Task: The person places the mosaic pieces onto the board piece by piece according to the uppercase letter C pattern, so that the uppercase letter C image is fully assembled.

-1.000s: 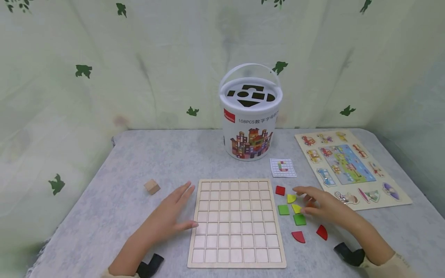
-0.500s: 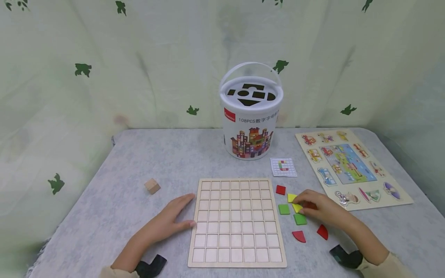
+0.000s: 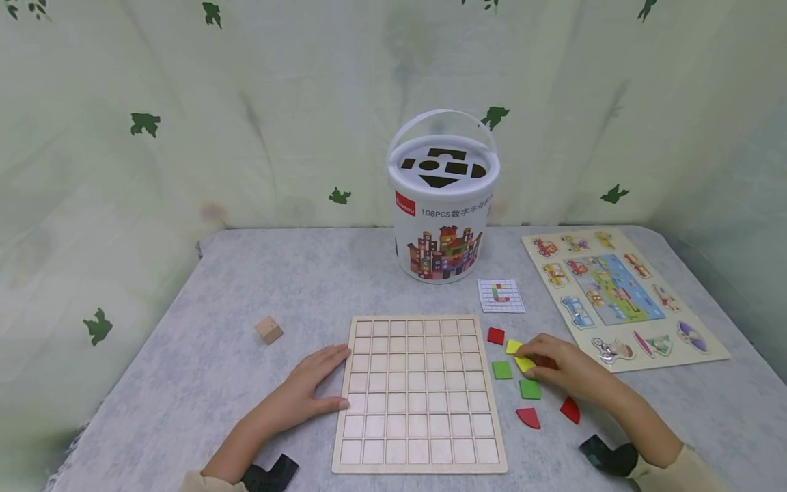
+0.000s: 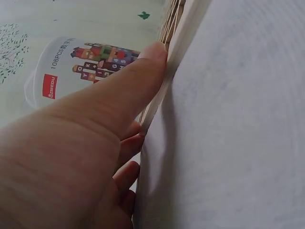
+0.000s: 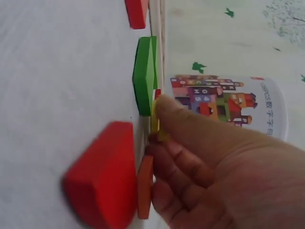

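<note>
In the head view my left hand (image 3: 311,388) rests at the left edge of a wooden grid board (image 3: 419,462), thumb and fingers straight against its rim. The left wrist view shows that thumb (image 4: 138,71) touching the board's side. My right hand (image 3: 562,367) is right of the board, pinching a yellow quarter-circle tile (image 3: 525,364) between thumb and fingers, low at the tabletop. A second yellow tile (image 3: 513,347) lies against it, partly covered by the fingertips. Around them lie a red square (image 3: 496,335), two green squares (image 3: 502,370) and two red quarter-circles (image 3: 528,417).
A pattern card (image 3: 501,296) with a coloured C-like figure lies behind the tiles. A white lidded bucket (image 3: 440,205) stands at the back. To the right is a picture puzzle board (image 3: 670,352), to the left a small wooden block (image 3: 268,330).
My right hand has come down, its fingers closing on the yellow tile; both yellow tiles have shifted slightly. My left hand has lowered and settled against the board's left edge.
</note>
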Motion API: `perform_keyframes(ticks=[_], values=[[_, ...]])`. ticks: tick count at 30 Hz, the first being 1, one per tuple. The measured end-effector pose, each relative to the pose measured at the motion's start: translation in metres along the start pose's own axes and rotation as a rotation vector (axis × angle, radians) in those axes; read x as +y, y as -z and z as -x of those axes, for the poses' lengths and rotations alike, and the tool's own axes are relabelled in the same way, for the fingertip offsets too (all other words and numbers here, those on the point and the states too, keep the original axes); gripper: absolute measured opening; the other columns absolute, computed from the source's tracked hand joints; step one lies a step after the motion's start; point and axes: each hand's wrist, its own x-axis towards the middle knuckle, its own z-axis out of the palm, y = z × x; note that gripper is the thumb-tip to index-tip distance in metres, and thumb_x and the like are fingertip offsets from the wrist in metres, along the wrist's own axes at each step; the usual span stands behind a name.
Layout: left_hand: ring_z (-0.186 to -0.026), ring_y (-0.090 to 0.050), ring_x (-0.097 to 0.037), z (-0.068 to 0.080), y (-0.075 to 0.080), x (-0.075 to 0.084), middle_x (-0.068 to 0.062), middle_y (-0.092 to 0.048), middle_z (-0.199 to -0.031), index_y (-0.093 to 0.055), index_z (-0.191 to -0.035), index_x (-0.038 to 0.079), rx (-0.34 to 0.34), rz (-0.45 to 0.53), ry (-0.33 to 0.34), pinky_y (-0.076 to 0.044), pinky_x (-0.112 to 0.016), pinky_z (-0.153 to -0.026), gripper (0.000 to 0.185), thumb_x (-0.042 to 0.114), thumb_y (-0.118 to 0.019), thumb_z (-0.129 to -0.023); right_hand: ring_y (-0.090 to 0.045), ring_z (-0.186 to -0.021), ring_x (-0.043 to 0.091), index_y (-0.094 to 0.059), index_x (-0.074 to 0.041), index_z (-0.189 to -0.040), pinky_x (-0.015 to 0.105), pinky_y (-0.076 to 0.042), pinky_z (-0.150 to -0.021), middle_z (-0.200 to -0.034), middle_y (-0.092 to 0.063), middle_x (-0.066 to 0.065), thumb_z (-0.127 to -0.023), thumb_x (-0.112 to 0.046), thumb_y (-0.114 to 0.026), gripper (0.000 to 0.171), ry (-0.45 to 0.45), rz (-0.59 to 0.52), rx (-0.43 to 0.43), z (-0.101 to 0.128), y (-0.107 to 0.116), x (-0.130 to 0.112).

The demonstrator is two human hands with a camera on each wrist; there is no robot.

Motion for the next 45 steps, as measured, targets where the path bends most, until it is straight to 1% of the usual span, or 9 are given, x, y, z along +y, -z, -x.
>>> perform_keyframes(ticks=[3, 8, 13, 17, 24, 27, 36, 40, 45], values=[[-0.121, -0.017, -0.020, 0.001, 0.000, 0.000, 0.002, -0.023, -0.133, -0.026, -0.131, 0.018, -0.007, 0.014, 0.009, -0.019, -0.046, -0.092, 0.077, 0.050, -0.057, -0.068, -0.046, -0.080, 0.008, -0.056, -0.024, -0.102, 0.027, -0.043, -0.071, -0.094, -0.052, -0.011, -0.073, -0.037, -0.058, 0.031, -0.030, -0.021, -0.007, -0.002, 0.003, -0.008], [-0.121, -0.017, -0.020, 0.002, 0.000, 0.000, 0.003, -0.023, -0.133, -0.026, -0.131, 0.018, -0.007, 0.022, 0.008, -0.019, -0.046, -0.091, 0.076, 0.051, -0.056, -0.069, -0.050, -0.079, 0.008, -0.056, -0.021, -0.103, 0.025, -0.044, -0.070, -0.096, -0.054, -0.011, -0.074, -0.031, -0.059, 0.030, 0.035, -0.131, -0.004, -0.010, 0.008, -0.022], [-0.121, -0.018, -0.020, 0.001, 0.000, 0.000, 0.003, -0.023, -0.133, -0.026, -0.131, 0.018, -0.007, 0.013, 0.001, -0.020, -0.047, -0.091, 0.076, 0.051, -0.056, -0.069, -0.051, -0.084, 0.013, -0.055, -0.014, -0.106, 0.024, -0.044, -0.070, -0.103, -0.052, -0.005, -0.077, -0.029, -0.057, 0.033, 0.106, -0.334, -0.029, -0.027, 0.010, -0.044], [-0.121, -0.017, -0.020, 0.001, 0.001, 0.000, 0.002, -0.024, -0.133, -0.026, -0.131, 0.017, -0.006, 0.017, -0.001, -0.019, -0.047, -0.091, 0.076, 0.050, -0.056, -0.069, -0.051, -0.089, 0.019, -0.054, -0.007, -0.107, 0.030, -0.044, -0.073, -0.108, -0.050, 0.005, -0.080, -0.018, -0.054, 0.029, 0.167, -0.526, -0.066, -0.046, 0.009, -0.069], [-0.121, -0.016, -0.021, 0.000, 0.000, 0.000, 0.000, -0.023, -0.134, -0.026, -0.131, 0.016, -0.008, -0.002, -0.009, -0.018, -0.046, -0.092, 0.077, 0.050, -0.056, -0.069, -0.052, -0.086, 0.032, -0.052, -0.003, -0.108, 0.041, -0.042, -0.074, -0.105, -0.048, 0.012, -0.081, -0.003, -0.050, 0.027, 0.167, -0.683, -0.122, -0.075, -0.002, -0.114], [-0.121, -0.015, -0.021, 0.000, 0.000, 0.001, 0.001, -0.022, -0.134, -0.025, -0.131, 0.015, -0.019, -0.017, -0.002, -0.017, -0.045, -0.093, 0.078, 0.050, -0.056, -0.069, -0.050, -0.086, 0.034, -0.050, 0.000, -0.107, 0.043, -0.041, -0.074, -0.101, -0.048, 0.015, -0.082, -0.001, -0.048, 0.026, 0.182, -0.695, -0.164, -0.086, -0.013, -0.122], [-0.122, -0.011, -0.015, 0.002, 0.001, 0.007, 0.004, -0.018, -0.135, -0.020, -0.133, 0.016, -0.079, -0.058, 0.024, -0.012, -0.037, -0.096, 0.078, 0.053, -0.051, -0.071, -0.047, -0.086, 0.026, -0.053, 0.003, -0.102, 0.029, -0.042, -0.071, -0.099, -0.052, 0.015, -0.080, 0.001, -0.049, 0.022, 0.259, -0.558, -0.193, -0.109, -0.035, -0.125], [-0.122, -0.011, -0.015, 0.001, 0.001, 0.008, 0.005, -0.018, -0.135, -0.021, -0.132, 0.016, -0.082, -0.071, 0.037, -0.010, -0.037, -0.096, 0.079, 0.054, -0.051, -0.071, -0.047, -0.081, 0.024, -0.055, 0.001, -0.103, 0.026, -0.041, -0.067, -0.096, -0.054, 0.014, -0.080, -0.001, -0.051, 0.023, 0.226, -0.505, -0.216, -0.113, -0.039, -0.122], [-0.122, -0.011, -0.015, 0.000, 0.000, 0.007, 0.005, -0.018, -0.135, -0.021, -0.132, 0.017, -0.077, -0.070, 0.037, -0.010, -0.037, -0.096, 0.080, 0.055, -0.052, -0.070, -0.045, -0.076, 0.016, -0.059, -0.008, -0.100, 0.025, -0.040, -0.063, -0.089, -0.055, 0.006, -0.080, -0.009, -0.054, 0.021, 0.273, -0.366, -0.197, -0.120, -0.051, -0.111]])
